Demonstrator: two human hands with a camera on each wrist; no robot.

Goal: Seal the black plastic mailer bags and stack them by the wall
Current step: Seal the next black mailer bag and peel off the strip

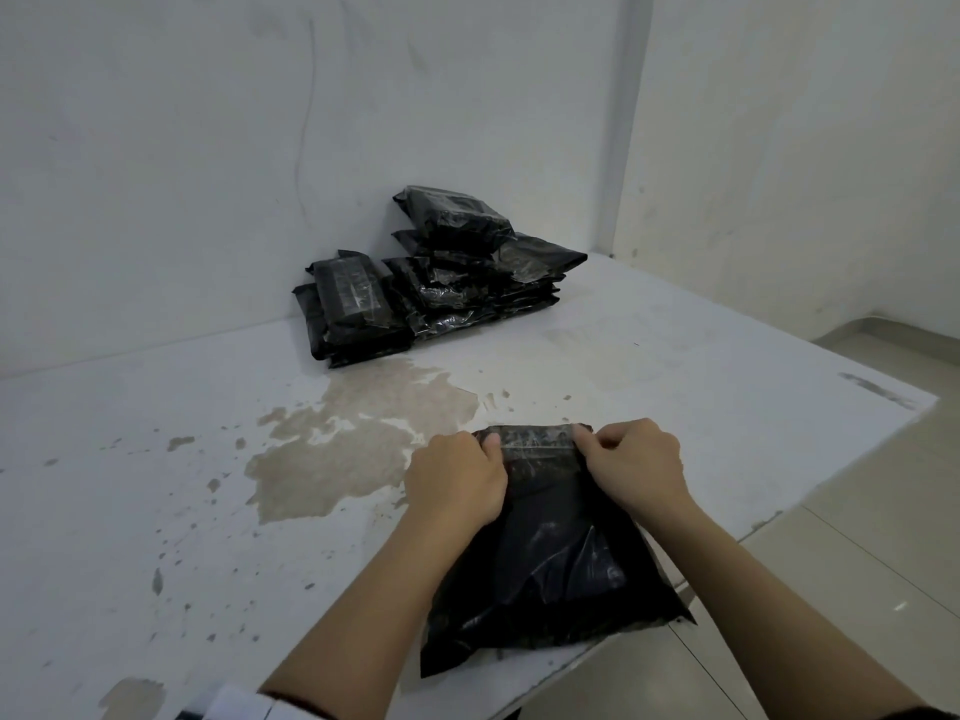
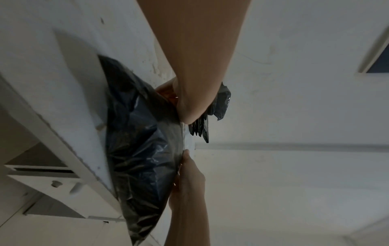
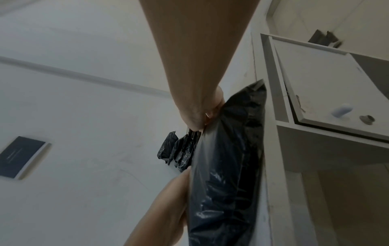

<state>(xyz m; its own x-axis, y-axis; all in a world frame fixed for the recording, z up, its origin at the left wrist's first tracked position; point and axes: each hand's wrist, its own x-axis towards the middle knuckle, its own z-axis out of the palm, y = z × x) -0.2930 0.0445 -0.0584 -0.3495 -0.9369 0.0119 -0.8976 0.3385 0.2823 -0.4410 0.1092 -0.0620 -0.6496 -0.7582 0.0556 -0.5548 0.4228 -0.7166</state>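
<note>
I'm mid-seal: left hand (image 1: pixel 457 478) and right hand (image 1: pixel 631 467) pinch the mailer bag (image 1: pixel 550 558) flap (image 1: pixel 535 440) at lower centre; next, press it flat.

mailer bag (image 1: pixel 550 553): glossy crinkled black plastic | table (image 1: pixel 156 511): matt white, stained, chipped
</note>
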